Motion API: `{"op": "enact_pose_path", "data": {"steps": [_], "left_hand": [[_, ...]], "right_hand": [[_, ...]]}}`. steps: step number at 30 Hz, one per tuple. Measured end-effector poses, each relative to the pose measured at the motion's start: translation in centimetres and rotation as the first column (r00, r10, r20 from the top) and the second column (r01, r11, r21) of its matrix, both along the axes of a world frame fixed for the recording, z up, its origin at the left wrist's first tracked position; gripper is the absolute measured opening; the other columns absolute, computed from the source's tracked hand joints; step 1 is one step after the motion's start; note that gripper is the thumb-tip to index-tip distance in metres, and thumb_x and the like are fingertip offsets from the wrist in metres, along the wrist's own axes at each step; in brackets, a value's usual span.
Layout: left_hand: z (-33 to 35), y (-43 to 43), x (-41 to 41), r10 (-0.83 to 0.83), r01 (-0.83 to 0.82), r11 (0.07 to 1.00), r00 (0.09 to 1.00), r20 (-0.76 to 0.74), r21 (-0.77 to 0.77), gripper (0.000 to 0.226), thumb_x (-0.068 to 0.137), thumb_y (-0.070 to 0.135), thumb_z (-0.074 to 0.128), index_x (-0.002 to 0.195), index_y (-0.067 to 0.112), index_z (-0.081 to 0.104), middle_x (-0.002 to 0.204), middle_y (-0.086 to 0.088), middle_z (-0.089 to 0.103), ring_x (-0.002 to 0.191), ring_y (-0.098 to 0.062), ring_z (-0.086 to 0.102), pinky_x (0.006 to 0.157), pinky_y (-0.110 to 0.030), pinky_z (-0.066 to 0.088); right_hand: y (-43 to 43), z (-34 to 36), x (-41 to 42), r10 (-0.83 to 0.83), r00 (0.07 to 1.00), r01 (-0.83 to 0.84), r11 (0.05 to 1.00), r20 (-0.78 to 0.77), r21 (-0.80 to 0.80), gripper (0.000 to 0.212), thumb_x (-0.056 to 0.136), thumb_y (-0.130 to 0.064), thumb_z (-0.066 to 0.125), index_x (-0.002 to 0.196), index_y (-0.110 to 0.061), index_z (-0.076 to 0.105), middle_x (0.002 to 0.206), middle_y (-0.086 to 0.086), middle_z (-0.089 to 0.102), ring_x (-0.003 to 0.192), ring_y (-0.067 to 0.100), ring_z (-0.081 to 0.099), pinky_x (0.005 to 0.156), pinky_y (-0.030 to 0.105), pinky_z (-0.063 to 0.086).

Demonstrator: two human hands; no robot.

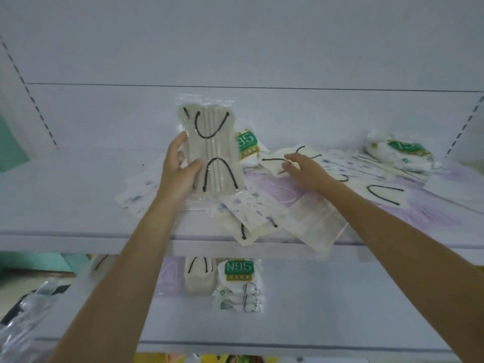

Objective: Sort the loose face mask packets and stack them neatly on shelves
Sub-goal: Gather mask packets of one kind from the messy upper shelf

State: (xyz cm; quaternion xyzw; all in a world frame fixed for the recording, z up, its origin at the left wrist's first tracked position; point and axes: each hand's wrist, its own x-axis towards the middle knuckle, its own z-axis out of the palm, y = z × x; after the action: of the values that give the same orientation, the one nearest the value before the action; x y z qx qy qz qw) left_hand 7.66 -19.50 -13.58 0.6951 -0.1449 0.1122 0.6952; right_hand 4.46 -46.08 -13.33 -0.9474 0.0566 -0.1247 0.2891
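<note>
cream mask packet (209, 150) is gripped upright by curled fingers of the left hand (178, 166); spread fingers of the right hand (306, 171) are laid on the loose pile (262, 213), which overhangs the front edge of the shelf (78, 237).

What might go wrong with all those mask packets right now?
The overhanging packet hangs past the shelf edge, so the right hand, reaching into the pile, may nudge it off. The left hand holds the beige packet by its lower left side only; it might slip.
</note>
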Motion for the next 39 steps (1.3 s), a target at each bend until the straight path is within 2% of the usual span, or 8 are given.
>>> {"op": "enact_pose_path", "data": {"steps": [7,11,14,16,20,23,28,39], "left_hand": [[0.4,-2.9,-3.2,-0.118,0.119,0.993,0.992,-0.050,0.019,0.071,0.092,0.011,0.059,0.149,0.029,0.020,0.149,0.000,0.036,0.134,-0.008,0.039,0.108,-0.031,0.038],[-0.6,-1.1,-7.6,-0.169,0.169,0.985,0.986,0.004,0.024,0.042,0.094,0.012,0.052,0.134,0.021,0.044,0.121,0.007,0.061,0.109,-0.002,0.060,0.087,-0.019,0.051],[-2.8,2.7,-11.9,-0.203,0.199,0.978,0.977,-0.069,-0.058,0.034,0.087,0.014,0.052,0.120,0.025,0.052,0.101,0.000,0.069,0.091,-0.015,0.066,0.075,-0.024,0.051],[-4.8,5.4,-14.8,-0.139,0.131,0.989,0.980,-0.143,-0.066,0.040,0.079,0.013,0.056,0.118,0.022,0.052,0.096,-0.010,0.059,0.090,-0.023,0.056,0.081,-0.037,0.045],[-9.9,10.5,-20.6,-0.039,0.027,0.998,0.969,-0.242,-0.054,0.046,0.080,0.004,0.056,0.118,0.030,0.052,0.101,0.000,0.069,0.094,-0.014,0.065,0.081,-0.031,0.054],[-14.2,13.5,-23.9,0.039,-0.080,0.993,0.912,-0.408,-0.084,0.046,0.087,-0.008,0.050,0.124,0.020,0.051,0.095,-0.001,0.071,0.081,-0.013,0.068,0.063,-0.024,0.054],[-19.7,13.9,-24.7,0.207,-0.193,0.977,0.771,-0.603,0.089,0.034,0.085,-0.016,0.043,0.110,0.005,0.052,0.071,-0.006,0.056,0.057,-0.012,0.051,0.054,-0.027,0.036],[-25.6,14.0,-15.3,0.156,-0.098,0.988,0.611,-0.776,0.122,0.073,0.092,-0.008,0.044,0.151,0.012,0.006,0.132,-0.020,0.050,0.104,-0.028,0.054,0.077,-0.032,0.048]], "right_hand": [[6.3,2.1,-5.1,0.140,0.965,-0.238,0.822,0.221,0.517,0.068,0.092,-0.026,0.056,0.148,-0.023,0.018,0.136,-0.002,0.043,0.101,0.005,0.057,0.089,0.025,0.046],[11.0,1.1,-8.2,0.146,0.922,-0.290,0.874,0.359,0.390,0.066,0.092,-0.006,0.048,0.149,-0.013,0.015,0.144,0.008,0.038,0.115,0.013,0.052,0.098,0.029,0.045],[14.2,-1.0,-10.9,0.259,0.877,-0.409,0.846,0.405,0.343,0.071,0.090,0.000,0.046,0.149,-0.009,0.006,0.139,0.019,0.042,0.069,0.006,0.055,0.062,0.009,0.044],[16.2,-2.5,-12.8,0.368,0.830,-0.506,0.812,0.418,0.291,0.076,0.090,0.001,0.046,0.149,-0.008,0.000,0.147,0.004,0.030,0.068,-0.005,0.052,0.061,0.006,0.040],[20.7,-6.7,-16.4,0.527,0.714,-0.644,0.752,0.461,0.139,0.073,0.087,0.004,0.048,0.145,-0.008,0.005,0.137,0.011,0.032,0.090,0.019,0.044,0.075,0.032,0.039],[23.5,-11.9,-18.6,0.650,0.680,-0.712,0.696,0.339,0.095,0.069,0.088,0.004,0.046,0.147,-0.009,0.013,0.138,0.021,0.034,0.061,0.013,0.038,0.055,0.024,0.030],[24.5,-20.8,-20.1,0.635,0.771,-0.554,0.710,-0.054,0.435,0.064,0.092,0.001,0.043,0.148,-0.013,0.016,0.145,0.013,0.023,0.113,0.028,0.045,0.089,0.024,0.038],[27.5,-27.2,-11.8,0.346,0.890,-0.114,0.799,-0.297,0.590,0.058,0.086,0.008,0.038,0.140,-0.012,0.035,0.141,0.010,0.038,0.124,0.026,0.044,0.100,0.039,0.043]]}}
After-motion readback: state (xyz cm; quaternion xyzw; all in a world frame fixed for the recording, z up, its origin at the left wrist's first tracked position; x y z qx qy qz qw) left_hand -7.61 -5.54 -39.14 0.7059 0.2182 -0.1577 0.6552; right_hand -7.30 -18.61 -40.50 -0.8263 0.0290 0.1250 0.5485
